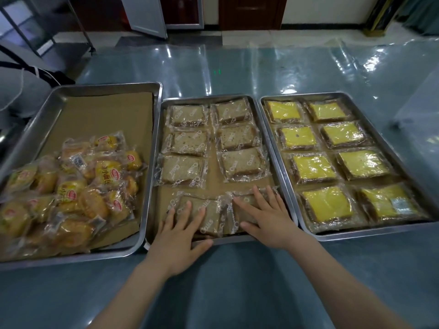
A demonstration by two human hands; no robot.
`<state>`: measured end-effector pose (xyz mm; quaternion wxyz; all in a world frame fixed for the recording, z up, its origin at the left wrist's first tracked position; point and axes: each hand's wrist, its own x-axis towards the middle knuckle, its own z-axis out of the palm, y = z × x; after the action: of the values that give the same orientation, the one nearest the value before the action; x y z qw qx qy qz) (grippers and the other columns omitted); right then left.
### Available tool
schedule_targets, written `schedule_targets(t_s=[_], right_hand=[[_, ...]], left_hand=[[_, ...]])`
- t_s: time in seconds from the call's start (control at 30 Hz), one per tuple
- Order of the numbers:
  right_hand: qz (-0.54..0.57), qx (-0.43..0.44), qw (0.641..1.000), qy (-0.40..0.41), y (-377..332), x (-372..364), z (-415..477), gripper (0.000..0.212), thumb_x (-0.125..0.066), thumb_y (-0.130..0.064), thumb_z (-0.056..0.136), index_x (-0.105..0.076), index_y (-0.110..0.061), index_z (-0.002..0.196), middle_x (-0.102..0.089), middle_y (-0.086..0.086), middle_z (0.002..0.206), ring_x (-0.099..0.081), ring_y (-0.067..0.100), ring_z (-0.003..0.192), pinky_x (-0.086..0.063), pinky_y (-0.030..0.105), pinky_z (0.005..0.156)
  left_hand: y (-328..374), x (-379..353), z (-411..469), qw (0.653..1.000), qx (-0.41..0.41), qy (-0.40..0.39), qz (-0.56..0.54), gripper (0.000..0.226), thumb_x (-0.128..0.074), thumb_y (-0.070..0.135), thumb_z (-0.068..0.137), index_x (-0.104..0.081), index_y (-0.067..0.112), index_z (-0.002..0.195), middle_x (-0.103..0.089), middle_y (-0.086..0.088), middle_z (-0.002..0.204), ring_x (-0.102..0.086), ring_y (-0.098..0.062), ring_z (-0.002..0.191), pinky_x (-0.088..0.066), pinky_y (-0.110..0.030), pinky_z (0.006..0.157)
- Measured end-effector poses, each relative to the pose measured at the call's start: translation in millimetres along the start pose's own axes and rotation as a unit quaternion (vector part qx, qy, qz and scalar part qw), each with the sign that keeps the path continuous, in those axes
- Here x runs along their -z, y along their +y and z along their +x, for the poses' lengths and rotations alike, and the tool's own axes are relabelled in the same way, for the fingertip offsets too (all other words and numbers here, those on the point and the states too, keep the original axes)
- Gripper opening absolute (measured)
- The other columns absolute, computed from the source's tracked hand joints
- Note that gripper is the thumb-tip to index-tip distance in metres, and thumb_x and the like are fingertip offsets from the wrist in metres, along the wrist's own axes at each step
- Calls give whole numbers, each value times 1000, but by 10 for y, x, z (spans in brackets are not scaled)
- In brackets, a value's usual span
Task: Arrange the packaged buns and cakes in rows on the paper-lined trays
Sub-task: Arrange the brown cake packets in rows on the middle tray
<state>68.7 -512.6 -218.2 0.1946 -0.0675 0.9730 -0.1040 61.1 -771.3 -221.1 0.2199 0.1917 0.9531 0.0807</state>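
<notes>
Your left hand lies flat, fingers spread, on a wrapped brown cake in the nearest row of the middle tray, with its thumb out over the tray's near rim. Your right hand is spread the same way, palm down on the neighbouring brown cake just to its right; neither hand is closed around anything, both only press on top of the wrappers. Those two packets sit side by side, touching, at the near edge of the brown paper lining. Beyond your fingers, six more brown cakes lie in two columns of three, each a pale brown square slice in clear film printed with white lettering. To your right, the right tray is filled with eight yellow-topped cakes in two neat columns of four, also in clear wrap. To your left, the left tray holds a loose heap of golden buns in clear packets with red and yellow labels, piled in its near half, while brown paper shows bare in the far half. All three trays stand close together on the glossy blue-grey counter.
</notes>
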Motion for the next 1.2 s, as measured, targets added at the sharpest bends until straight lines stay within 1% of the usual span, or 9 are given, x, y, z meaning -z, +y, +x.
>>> schedule_targets(t_s=[0.13, 0.27, 0.4, 0.5, 0.57, 0.7, 0.83, 1.0, 1.2], right_hand=[[-13, -9, 1000, 11, -8, -25, -26, 62, -22, -63, 93, 19, -54, 139, 28, 1, 154, 40, 28, 132, 19, 45, 113], [-17, -11, 1000, 18, -29, -46, -40, 61, -17, -63, 94, 20, -49, 140, 28, 2, 154, 40, 29, 132, 19, 45, 113], [23, -11, 999, 43, -50, -21, -52, 58, -32, -58, 94, -13, -44, 147, 9, 0, 160, 30, 28, 139, 16, 44, 114], [58, -22, 996, 62, -110, 86, -15, 54, -44, -59, 89, -37, -36, 137, -11, 0, 159, 20, 28, 143, 14, 47, 112], [63, -27, 992, 103, -141, 162, 51, 51, -46, -57, 88, -44, -29, 131, -18, 3, 156, 16, 27, 145, 13, 49, 112], [61, -20, 985, 158, -148, 289, 272, 58, -46, -49, 92, -30, -29, 144, -15, 5, 158, 10, 25, 146, 7, 48, 114], [41, -28, 992, 113, -126, 335, 526, 63, -45, -50, 94, -17, -35, 148, -2, 8, 160, 13, 32, 144, 5, 48, 115], [-11, -28, 997, 71, -54, 292, 703, 63, -30, -59, 94, 1, -45, 147, 12, 6, 159, 22, 37, 141, 15, 51, 111], [-47, -31, 996, 73, -16, 209, 633, 65, -22, -65, 93, 7, -45, 147, 17, 4, 158, 21, 38, 141, 13, 52, 112]], left_hand=[[67, -33, -74, 999, 38, 16, 15, 78, 6, 85, 61, 39, 53, 124, 32, 8, 149, 16, -34, 141, -7, -51, 113], [145, -87, -157, 994, 92, 40, 37, 82, 14, 83, 62, 39, 43, 129, 29, 0, 151, 8, -39, 142, -5, -53, 112], [194, -117, -280, 990, 103, 55, 82, 88, 23, 78, 61, 30, 37, 138, 20, -4, 154, -3, -39, 142, -7, -51, 113], [190, -63, -331, 991, 99, 64, 71, 82, 8, 78, 74, 15, 38, 145, 12, -3, 157, -5, -36, 143, -9, -49, 114], [184, -9, -310, 991, 98, 77, 45, 74, -6, 73, 82, 12, 39, 146, 12, 0, 157, 1, -33, 143, -8, -49, 114], [177, 147, -198, 989, 84, 114, 31, 66, -15, 64, 90, 9, 39, 147, 11, 0, 157, 11, -30, 143, -6, -46, 115], [142, 288, -7, 991, 83, 101, 25, 66, -15, 62, 91, 11, 38, 146, 14, -1, 156, 10, -33, 143, -5, -45, 115], [107, 379, 222, 993, 73, 87, 32, 69, -16, 64, 90, 10, 37, 147, 13, -2, 157, 9, -32, 143, -4, -45, 115], [47, 431, 498, 993, 68, 92, 42, 71, -21, 65, 89, 10, 37, 147, 10, -4, 157, 7, -29, 144, -4, -46, 115]])
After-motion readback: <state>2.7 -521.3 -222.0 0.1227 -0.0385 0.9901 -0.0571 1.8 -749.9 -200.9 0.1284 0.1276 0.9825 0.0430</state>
